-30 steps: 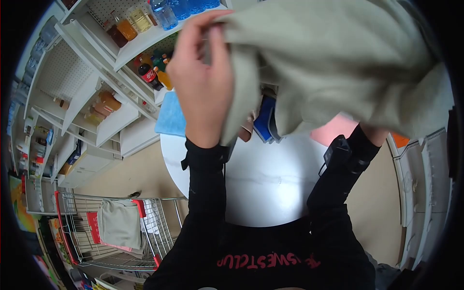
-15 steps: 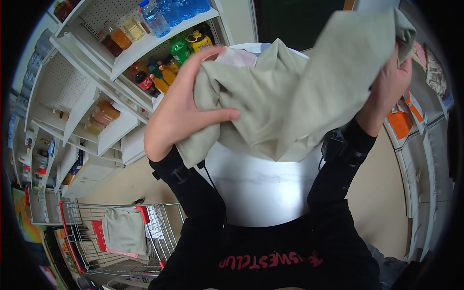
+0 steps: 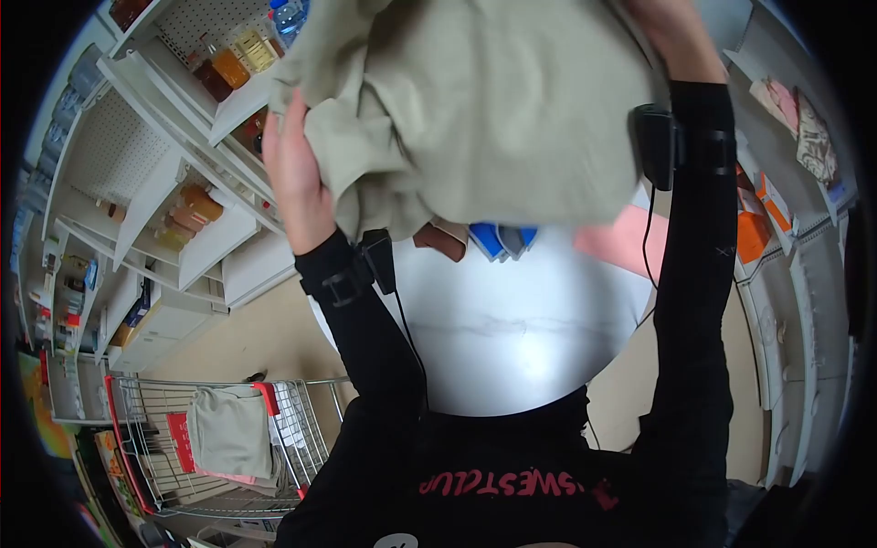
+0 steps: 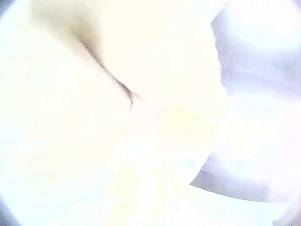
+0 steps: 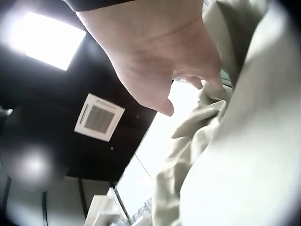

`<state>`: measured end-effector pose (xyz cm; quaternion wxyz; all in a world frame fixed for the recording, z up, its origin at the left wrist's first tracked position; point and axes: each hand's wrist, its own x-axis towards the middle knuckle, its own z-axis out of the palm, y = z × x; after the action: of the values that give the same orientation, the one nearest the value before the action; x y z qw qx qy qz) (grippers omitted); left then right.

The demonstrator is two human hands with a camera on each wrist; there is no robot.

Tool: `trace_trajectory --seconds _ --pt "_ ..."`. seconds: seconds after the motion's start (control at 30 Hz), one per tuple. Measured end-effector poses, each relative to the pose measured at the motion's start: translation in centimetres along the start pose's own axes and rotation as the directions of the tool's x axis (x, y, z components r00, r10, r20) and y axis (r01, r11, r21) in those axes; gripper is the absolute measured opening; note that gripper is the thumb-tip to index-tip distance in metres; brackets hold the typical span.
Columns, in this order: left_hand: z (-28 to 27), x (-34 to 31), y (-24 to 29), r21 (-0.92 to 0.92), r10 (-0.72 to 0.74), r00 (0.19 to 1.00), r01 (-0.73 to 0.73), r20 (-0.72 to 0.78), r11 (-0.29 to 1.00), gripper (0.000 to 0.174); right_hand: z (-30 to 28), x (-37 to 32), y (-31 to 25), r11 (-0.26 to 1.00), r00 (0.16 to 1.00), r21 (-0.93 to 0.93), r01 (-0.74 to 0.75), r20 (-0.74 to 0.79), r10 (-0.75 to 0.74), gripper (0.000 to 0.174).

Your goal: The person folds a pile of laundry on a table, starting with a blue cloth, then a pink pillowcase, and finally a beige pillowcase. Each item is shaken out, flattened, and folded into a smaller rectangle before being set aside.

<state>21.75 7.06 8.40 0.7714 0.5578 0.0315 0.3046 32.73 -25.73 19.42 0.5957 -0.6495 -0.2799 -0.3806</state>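
Note:
A large grey-green cloth (image 3: 512,110) is held up and spread over the far part of the round white table (image 3: 493,338). My left hand (image 3: 300,173) holds its bunched left edge, fingers long against the fabric, thumb hidden. My right hand (image 3: 674,32) is raised at the upper right corner of the cloth, cut off by the head view's edge. In the right wrist view the right hand's fingertips bend in to the cloth (image 5: 244,155), while the thumb stands apart. The left wrist view is washed out, with one dark fold of the cloth (image 4: 110,75) showing.
Below the cloth's lower edge, a brown piece (image 3: 442,241), a blue and grey piece (image 3: 498,241) and pink cloth (image 3: 630,242) lie on the table. A shopping cart (image 3: 301,493) with folded cloths stands at left. Shelves with bottles (image 3: 215,82) line the left side.
The cloth has been lifted and spread out from a bunched state. My right hand has moved up and away from me; my left hand has shifted slightly, its thumb now hidden.

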Motion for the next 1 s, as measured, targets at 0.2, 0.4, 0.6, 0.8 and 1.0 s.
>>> trace_trajectory --seconds 0.2,0.4,0.6,0.8,1.0 --pt "-1.7 1.9 -6.5 -0.499 -0.158 0.903 0.359 0.399 0.789 0.04 0.3 -12.6 -0.1 0.947 0.925 -0.263 0.183 0.373 -0.075 0.042" --pt "-0.9 -0.4 -8.2 -0.583 -0.367 0.834 0.551 0.413 0.597 0.039 -2.6 -27.1 0.7 0.515 0.232 -0.208 -0.832 0.713 0.662 0.049" --pt "3.1 -1.6 -5.4 -0.298 -0.182 0.939 0.271 0.293 0.915 0.04 2.0 -28.6 1.6 0.002 0.202 0.27 -0.963 0.714 0.671 0.065" --pt "4.8 3.2 -1.8 -0.569 0.088 0.614 0.657 0.785 0.495 0.044 5.5 -23.0 3.1 -0.293 0.449 0.657 -0.694 0.714 0.538 0.062" --pt "-2.2 2.9 1.3 -0.328 0.189 0.855 -0.024 0.483 0.944 0.056 -3.0 -13.7 0.2 0.183 0.746 0.799 -0.572 0.414 0.522 0.053"
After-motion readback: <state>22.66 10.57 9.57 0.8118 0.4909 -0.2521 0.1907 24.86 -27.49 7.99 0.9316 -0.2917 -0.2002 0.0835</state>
